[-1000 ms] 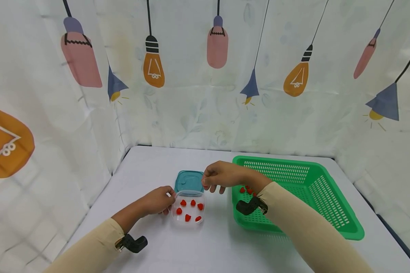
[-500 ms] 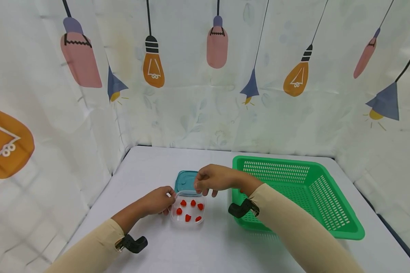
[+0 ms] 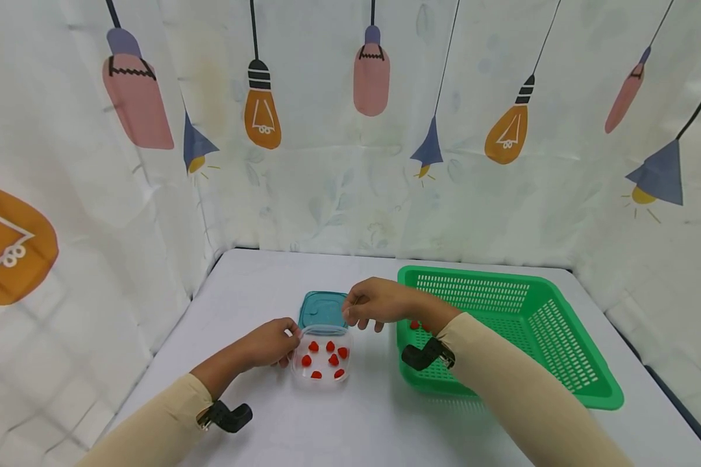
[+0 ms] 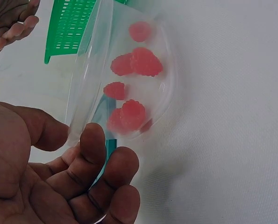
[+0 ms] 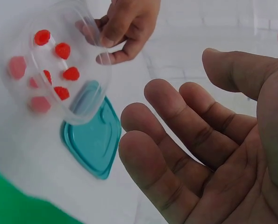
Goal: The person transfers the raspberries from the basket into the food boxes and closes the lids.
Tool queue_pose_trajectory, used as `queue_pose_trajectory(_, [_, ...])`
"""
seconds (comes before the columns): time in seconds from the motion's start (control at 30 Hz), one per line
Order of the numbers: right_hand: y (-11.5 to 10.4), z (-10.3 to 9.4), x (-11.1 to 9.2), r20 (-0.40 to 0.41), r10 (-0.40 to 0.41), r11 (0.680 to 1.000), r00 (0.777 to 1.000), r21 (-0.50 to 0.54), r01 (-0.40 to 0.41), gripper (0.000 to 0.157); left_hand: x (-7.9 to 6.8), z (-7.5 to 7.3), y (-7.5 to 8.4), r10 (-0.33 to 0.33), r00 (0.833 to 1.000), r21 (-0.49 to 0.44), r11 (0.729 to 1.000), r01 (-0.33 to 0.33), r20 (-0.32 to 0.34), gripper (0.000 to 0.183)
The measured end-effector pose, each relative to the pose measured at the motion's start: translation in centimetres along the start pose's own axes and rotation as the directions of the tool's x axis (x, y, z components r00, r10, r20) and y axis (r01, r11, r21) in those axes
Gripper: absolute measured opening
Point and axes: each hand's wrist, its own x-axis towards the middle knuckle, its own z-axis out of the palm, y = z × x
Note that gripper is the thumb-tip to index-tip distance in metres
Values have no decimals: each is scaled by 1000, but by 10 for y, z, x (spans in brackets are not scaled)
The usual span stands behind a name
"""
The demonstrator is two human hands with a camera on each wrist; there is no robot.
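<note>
A clear plastic food container (image 3: pixel 326 381) holds several red raspberries (image 5: pixel 71 73), spread over its floor. My left hand (image 3: pixel 273 342) pinches its left rim between thumb and fingers, as the left wrist view shows up close. Just right of and above the container is my right hand (image 3: pixel 380 301). In the right wrist view its fingers are relaxed and spread, with nothing held between them. The teal lid (image 3: pixel 322 305) lies flat behind the container, partly overlapped by the container's far rim in the right wrist view.
On the right of the white table stands a green slotted basket (image 3: pixel 473 273). A few raspberries (image 3: pixel 414 324) show at its left end, partly hidden behind my right wrist. A printed curtain (image 3: pixel 339 194) hangs behind the table.
My right hand went left over the container, then drew back right. One more raspberry now lies in the container, and those near the front have shifted. The left hand stayed on the rim.
</note>
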Motion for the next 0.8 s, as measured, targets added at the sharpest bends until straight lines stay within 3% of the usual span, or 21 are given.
queue_pose_trajectory(0.2, [11,-12,-10,-48,50,998,998,32,-48,12,-2,-1,3,-7,1000,5,1000,7,2,18])
queue_pose_trajectory(0.8, [54,-45,-42,-95,67,994,993,91,-58,23,-2,0,3,-14,1000,10,1000,14,1,17])
